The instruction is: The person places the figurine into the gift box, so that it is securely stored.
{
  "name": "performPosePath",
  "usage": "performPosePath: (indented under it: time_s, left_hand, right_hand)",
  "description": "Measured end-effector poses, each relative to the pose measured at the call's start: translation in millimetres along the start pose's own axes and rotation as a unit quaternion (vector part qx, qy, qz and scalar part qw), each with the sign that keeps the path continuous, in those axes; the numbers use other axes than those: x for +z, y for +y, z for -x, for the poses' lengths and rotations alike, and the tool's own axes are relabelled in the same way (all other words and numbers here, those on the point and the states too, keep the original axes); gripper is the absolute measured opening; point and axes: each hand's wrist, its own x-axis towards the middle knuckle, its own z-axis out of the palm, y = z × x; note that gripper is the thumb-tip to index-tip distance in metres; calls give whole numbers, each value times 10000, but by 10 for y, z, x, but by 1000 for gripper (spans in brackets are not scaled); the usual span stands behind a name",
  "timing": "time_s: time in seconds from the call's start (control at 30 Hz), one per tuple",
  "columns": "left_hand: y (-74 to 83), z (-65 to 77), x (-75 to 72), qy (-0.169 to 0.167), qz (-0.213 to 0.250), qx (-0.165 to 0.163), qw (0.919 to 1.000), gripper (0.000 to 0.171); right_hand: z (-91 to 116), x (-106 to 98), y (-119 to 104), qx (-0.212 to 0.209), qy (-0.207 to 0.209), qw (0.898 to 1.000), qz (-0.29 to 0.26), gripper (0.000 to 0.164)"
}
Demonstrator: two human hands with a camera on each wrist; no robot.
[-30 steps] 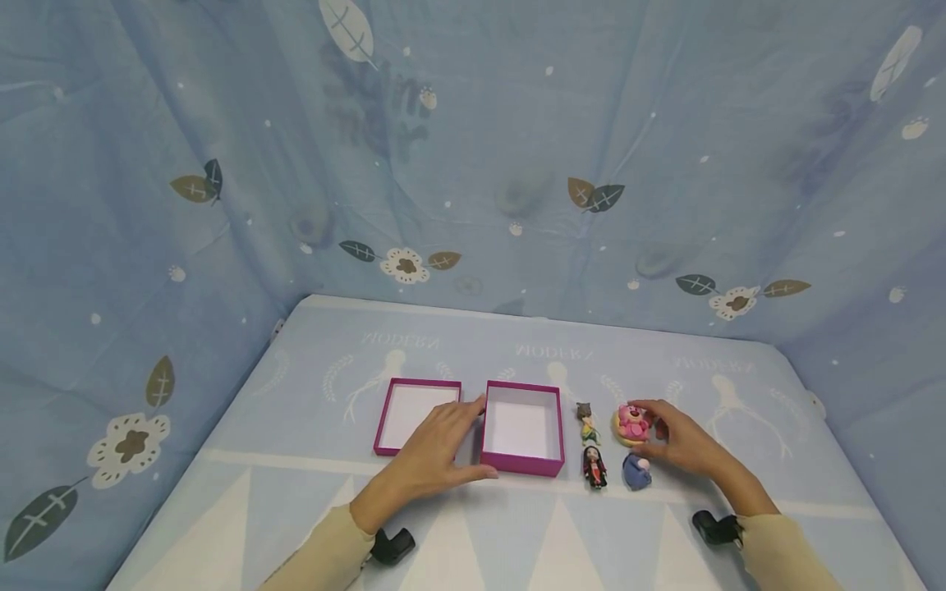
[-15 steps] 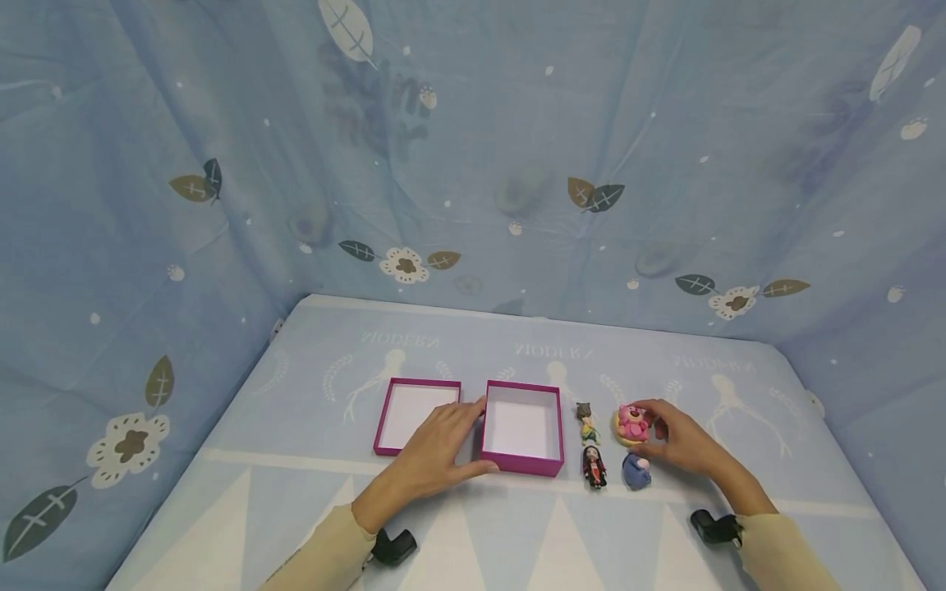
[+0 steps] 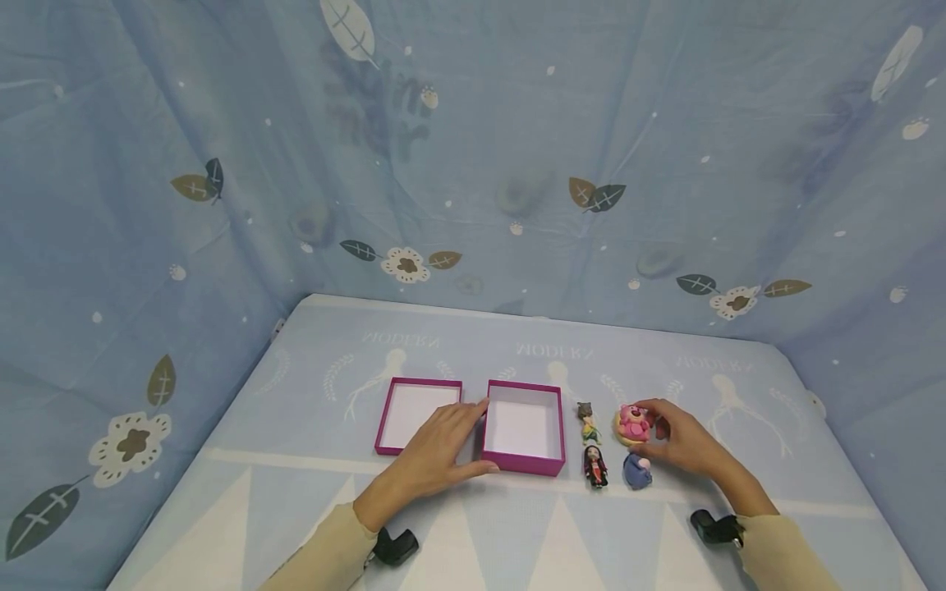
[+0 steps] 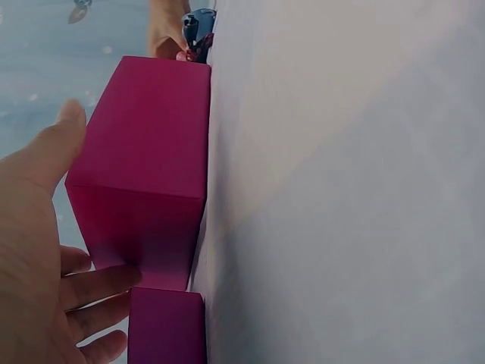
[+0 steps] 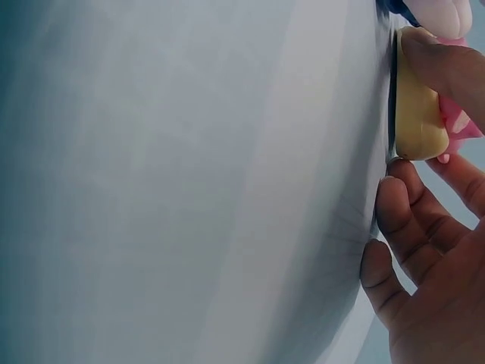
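Observation:
My left hand lies beside an open magenta box with a white inside, fingertips at its left wall and thumb near its front corner. In the left wrist view those fingers are loosely extended by the box wall. My right hand pinches a pink bear figurine seated in a yellow ring. Seen from the right wrist, the thumb is on one side of the yellow ring and fingers are on the other. A blue figurine lies just in front of the bear.
A shallow magenta lid, white inside, lies left of the box, partly behind my left hand. Right of the box are a black-haired doll figurine and a grey-headed figurine in yellow and green. Blue patterned cloth hangs behind the table.

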Motion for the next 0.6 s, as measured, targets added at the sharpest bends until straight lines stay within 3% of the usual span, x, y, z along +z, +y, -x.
performPosePath:
  time_s: [0.6]
  left_hand:
    - [-35, 6, 12, -91, -30, -40, 9999, 85]
  right_hand:
    - [5, -13, 4, 73, 8, 10000, -5, 75]
